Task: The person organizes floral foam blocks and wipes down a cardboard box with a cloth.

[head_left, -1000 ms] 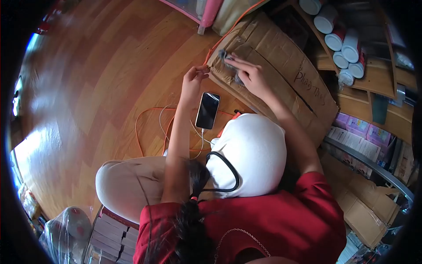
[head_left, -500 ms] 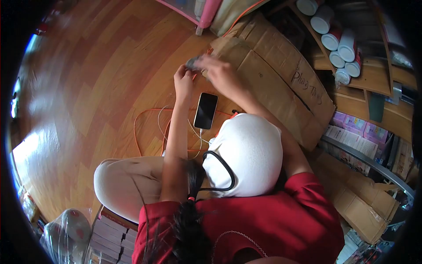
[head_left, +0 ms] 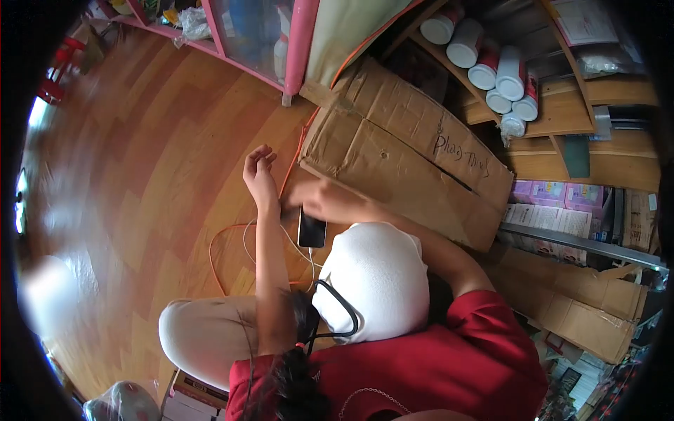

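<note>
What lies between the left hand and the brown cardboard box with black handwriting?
An orange cable on the wood-patterned floor, seen in the head view, between the left hand and the box.

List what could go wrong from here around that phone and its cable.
The right hand overlaps the top of the phone in this view, so it might knock it; whether they touch is unclear. The white cable is plugged into the phone, so a snag could tug it. The orange cord passes near the left hand and might catch on it.
</note>
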Tool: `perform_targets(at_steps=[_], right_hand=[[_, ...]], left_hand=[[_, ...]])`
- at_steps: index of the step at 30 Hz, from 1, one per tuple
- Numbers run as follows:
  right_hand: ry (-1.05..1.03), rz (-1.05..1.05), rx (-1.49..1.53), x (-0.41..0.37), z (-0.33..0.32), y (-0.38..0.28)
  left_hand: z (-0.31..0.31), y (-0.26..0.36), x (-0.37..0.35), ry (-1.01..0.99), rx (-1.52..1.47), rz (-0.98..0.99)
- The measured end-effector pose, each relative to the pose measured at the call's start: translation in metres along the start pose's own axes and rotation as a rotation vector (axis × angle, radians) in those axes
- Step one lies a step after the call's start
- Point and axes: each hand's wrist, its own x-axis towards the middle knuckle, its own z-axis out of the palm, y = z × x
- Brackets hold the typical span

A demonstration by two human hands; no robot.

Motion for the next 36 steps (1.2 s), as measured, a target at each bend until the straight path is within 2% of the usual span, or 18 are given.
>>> perform_targets(at_steps=[2, 4, 5, 6, 9, 11, 13, 15, 17, 19, 21, 22, 24, 26, 28, 32, 34, 36], right_hand=[[0.203, -0.199, -0.116, -0.013, 0.004, 0.002], [0.350, 0.237, 0.038, -0.017, -0.038, -0.010], [0.641, 0.105, -0.043, -0.019, -0.044, 0.016], [0.797, 0.278, -0.113, -0.022, -0.054, 0.018], [0.825, 0.468, -0.153, -0.029, -0.023, 0.033], [0.713, 0.325, -0.143, -0.040, 0.006, 0.020], [0.268, 0.150, 0.216, -0.068, 0.033, 0.013], [0.564, -0.013, 0.803, -0.106, 0.067, 0.014], [0.772, 0.278, 0.153, -0.130, 0.026, -0.014], [1.129, 0.546, -0.070, -0.150, 0.002, -0.019], [1.287, 0.543, -0.471, -0.149, -0.033, -0.009], [1.260, 0.789, -0.107, -0.142, -0.034, -0.006], [1.152, 0.827, 0.215, -0.111, -0.020, -0.003], [0.879, 0.456, -0.536, -0.088, 0.003, 0.011], [0.799, 0.401, -0.473, -0.098, 0.004, 0.008], [0.959, 0.845, -0.425, -0.208, -0.010, 0.025], [0.970, 1.282, -0.624, -0.293, -0.025, 0.043], [1.141, 1.308, -1.038, -0.371, -0.016, 0.071]], left_hand=[[0.004, 0.011, -0.003, 0.021, -0.019, 0.030], [0.007, 0.015, -0.003, 0.024, -0.007, 0.075], [0.007, 0.015, -0.003, 0.009, 0.015, 0.106], [0.008, 0.015, -0.005, -0.005, 0.035, 0.134], [0.020, 0.016, -0.013, -0.057, 0.160, 0.180], [0.034, 0.020, -0.016, -0.133, 0.205, 0.214], [0.048, 0.033, -0.033, -0.203, 0.282, 0.177], [0.050, 0.019, -0.034, -0.291, 0.509, 0.283], [0.056, 0.021, -0.038, -0.313, 0.727, 0.392], [0.056, 0.013, -0.039, -0.310, 0.725, 0.467], [0.058, 0.006, -0.039, -0.300, 0.715, 0.530], [0.058, 0.003, -0.038, -0.299, 0.719, 0.514], [0.056, -0.005, -0.033, -0.296, 0.732, 0.490], [0.051, -0.017, -0.026, -0.321, 0.594, 0.392], [0.051, -0.021, -0.023, -0.324, 0.440, 0.254], [0.051, -0.015, -0.024, -0.324, 0.504, 0.283], [0.055, 0.000, -0.028, -0.354, 0.337, 0.101], [0.056, 0.009, -0.032, -0.372, 0.219, -0.037]])
